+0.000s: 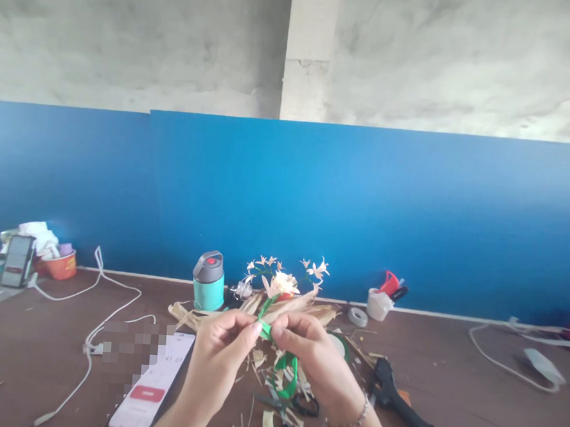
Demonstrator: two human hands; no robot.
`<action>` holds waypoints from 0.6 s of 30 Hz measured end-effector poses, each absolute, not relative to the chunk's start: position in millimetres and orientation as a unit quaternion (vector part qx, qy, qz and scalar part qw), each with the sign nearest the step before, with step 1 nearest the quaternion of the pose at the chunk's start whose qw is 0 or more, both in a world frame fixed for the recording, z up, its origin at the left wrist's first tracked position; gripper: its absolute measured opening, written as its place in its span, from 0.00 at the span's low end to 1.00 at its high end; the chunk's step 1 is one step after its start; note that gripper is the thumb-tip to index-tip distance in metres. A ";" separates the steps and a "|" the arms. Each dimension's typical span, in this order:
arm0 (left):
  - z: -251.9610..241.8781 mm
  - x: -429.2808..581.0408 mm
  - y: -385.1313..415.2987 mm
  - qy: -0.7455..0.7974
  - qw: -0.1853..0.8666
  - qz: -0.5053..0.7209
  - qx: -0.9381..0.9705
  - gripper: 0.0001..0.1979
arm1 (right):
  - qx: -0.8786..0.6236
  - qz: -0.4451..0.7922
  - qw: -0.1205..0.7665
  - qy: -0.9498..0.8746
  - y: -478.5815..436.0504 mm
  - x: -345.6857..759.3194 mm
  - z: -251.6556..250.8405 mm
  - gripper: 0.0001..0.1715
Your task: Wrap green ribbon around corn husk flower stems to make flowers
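My left hand [221,351] and my right hand [308,350] meet at the middle of the brown table [448,384], both pinched on a green tape strip [266,328]. The strip's loose end loops down below my right hand as a green tail [288,378]. A stem with pale husk flowers [281,281] rises from the pinch point, in front of a pile of dried corn husks [308,311]. A bracelet is on my right wrist.
A teal bottle [209,281] stands behind the husks. A phone [155,383] lies near my left forearm, with white cables [99,331] to its left. Scissors [297,404], a black glue gun [399,394], a tape roll [358,316] and a white cup [378,303] lie right.
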State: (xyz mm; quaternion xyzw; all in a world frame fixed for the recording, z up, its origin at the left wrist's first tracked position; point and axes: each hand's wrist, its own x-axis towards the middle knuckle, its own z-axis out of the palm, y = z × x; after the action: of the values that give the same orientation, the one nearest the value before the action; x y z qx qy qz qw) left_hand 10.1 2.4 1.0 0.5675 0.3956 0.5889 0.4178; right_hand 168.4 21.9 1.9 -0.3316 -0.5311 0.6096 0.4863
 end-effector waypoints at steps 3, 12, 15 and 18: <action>-2.7 13.4 0.0 0.386 0.413 0.628 0.535 0.11 | -0.318 0.618 0.478 -0.538 21.9 163.7 0.9 0.15; 1.0 7.8 9.2 0.343 0.561 0.574 0.488 0.13 | -0.288 0.633 0.467 -0.547 30.4 169.2 -4.8 0.09; 4.8 7.8 9.7 0.329 0.648 0.516 0.454 0.13 | -0.246 0.634 0.501 -0.536 27.6 170.1 -2.9 0.13; 5.6 11.4 7.2 0.332 0.697 0.467 0.430 0.13 | -0.199 0.635 0.529 -0.527 24.7 166.3 -0.1 0.04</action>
State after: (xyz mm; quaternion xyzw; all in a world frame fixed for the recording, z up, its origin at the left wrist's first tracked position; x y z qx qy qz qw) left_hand 11.4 7.2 5.6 0.4304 0.3323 0.4668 0.6975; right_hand 166.3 24.7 -0.1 -0.1992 -0.5265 0.6349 0.5291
